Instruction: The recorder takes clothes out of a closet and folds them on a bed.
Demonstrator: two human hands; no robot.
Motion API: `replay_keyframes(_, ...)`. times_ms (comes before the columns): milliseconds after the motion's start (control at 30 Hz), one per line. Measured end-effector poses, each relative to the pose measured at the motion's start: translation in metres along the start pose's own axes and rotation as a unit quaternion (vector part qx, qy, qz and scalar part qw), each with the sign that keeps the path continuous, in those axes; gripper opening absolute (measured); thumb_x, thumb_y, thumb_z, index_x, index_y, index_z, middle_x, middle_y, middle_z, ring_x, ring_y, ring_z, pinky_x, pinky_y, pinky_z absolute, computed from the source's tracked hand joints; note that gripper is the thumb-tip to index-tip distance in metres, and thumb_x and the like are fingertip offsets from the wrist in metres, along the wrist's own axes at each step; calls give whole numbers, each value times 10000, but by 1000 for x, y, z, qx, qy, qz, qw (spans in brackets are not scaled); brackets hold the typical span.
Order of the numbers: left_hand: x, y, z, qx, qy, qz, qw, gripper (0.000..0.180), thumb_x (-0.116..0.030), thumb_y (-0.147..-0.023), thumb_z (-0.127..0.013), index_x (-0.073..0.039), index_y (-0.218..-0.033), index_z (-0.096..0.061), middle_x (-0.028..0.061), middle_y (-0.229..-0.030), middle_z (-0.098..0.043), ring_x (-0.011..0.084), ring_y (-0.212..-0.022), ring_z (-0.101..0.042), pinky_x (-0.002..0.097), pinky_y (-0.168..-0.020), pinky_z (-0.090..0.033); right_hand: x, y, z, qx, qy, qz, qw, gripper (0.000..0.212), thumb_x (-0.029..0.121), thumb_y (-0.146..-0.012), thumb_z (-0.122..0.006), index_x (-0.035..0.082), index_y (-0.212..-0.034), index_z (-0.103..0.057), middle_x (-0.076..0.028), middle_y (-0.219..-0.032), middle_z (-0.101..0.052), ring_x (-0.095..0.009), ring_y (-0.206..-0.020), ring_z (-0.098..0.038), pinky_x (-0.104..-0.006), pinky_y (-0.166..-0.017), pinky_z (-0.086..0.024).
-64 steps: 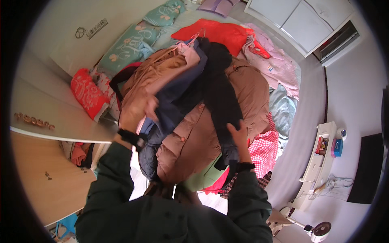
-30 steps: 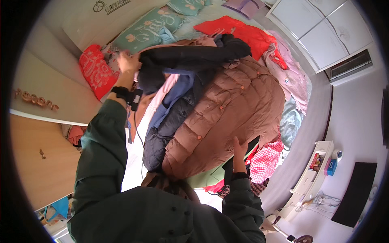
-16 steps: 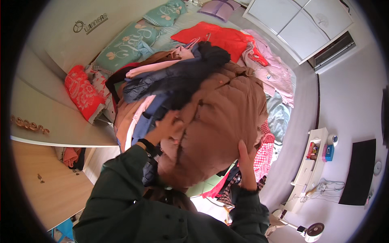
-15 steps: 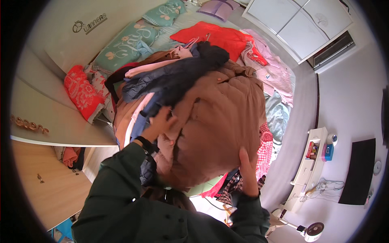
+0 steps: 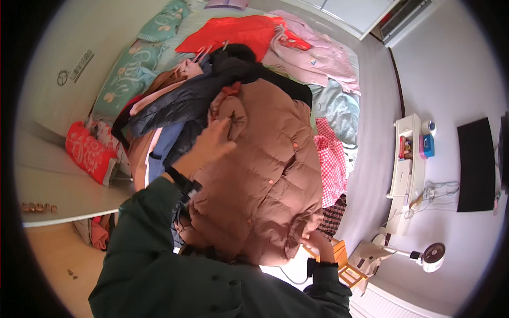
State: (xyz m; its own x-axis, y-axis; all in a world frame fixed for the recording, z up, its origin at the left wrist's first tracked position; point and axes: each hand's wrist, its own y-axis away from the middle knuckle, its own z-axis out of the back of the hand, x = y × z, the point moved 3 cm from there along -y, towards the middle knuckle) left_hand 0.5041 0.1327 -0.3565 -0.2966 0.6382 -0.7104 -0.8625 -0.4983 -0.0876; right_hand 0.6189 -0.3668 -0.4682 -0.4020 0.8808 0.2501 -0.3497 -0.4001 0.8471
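A brown puffer jacket (image 5: 265, 159) with a row of orange-red buttons lies spread out in front of me, over the near side of the clothes pile. My left hand (image 5: 214, 142), a dark band on its wrist, is over the jacket's left edge near the collar, fingers apart. At the jacket's lower right corner, my right hand (image 5: 317, 243) has its fingers closed on the fabric; the fingertips are partly hidden. Beyond the left hand lie a dark navy padded jacket (image 5: 169, 108) and several garments on hangers. A red garment (image 5: 228, 34) is spread farther back.
Pink clothing (image 5: 318, 58) and a red checked cloth (image 5: 331, 161) lie along the bed's right side. Green pillows (image 5: 124, 79) and a red patterned cushion (image 5: 90, 153) are on the left. A wooden chair (image 5: 347, 265), a white fan (image 5: 432, 257) and a white shelf unit (image 5: 405, 175) stand to the right.
The brown jacket has swung round and now lies flatter, its buttoned front showing. My right hand has moved nearer to me with its lower edge. The view has shifted.
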Motion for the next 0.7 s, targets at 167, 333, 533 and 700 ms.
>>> replay_keyframes(167,-72,8,-64,66,-225,-186,954,721,-427,-688,-669,-245,-1317,-369,171,-1383,-286,386,-1230,-315,557,-956,-254,97,-43,119,-398,-116,183,891,401,300,-806,-613,-33,-1026,-575,-248,-994,-588,-319,-945,-581,-361,-785,-453)
replay_keyframes(333,11,37,-84,172,-297,-38,939,608,-251,-690,-619,-212,-1266,-426,143,-1228,-430,349,-1077,-453,518,-865,-345,142,-126,204,-398,-145,413,806,409,247,-800,-618,-43,-1080,-550,-233,-1065,-572,-294,-1006,-559,-341,-824,-434)
replay_keyframes(533,49,105,-62,202,-324,62,922,519,-188,-714,-569,-187,-1221,-458,113,-1003,-546,300,-925,-539,465,-750,-408,162,-200,235,-334,-154,189,911,411,198,-774,-622,29,-1140,-541,-174,-1106,-568,-236,-965,-553,-333,-806,-434)
replay_keyframes(700,27,124,-48,199,-247,124,940,192,-226,-743,-531,-117,-864,-631,126,-718,-605,321,-723,-591,432,-631,-458,213,-178,194,-298,-227,410,832,294,129,-749,-604,1,-1011,-564,-142,-882,-620,-211,-777,-585,-317,-678,-447)
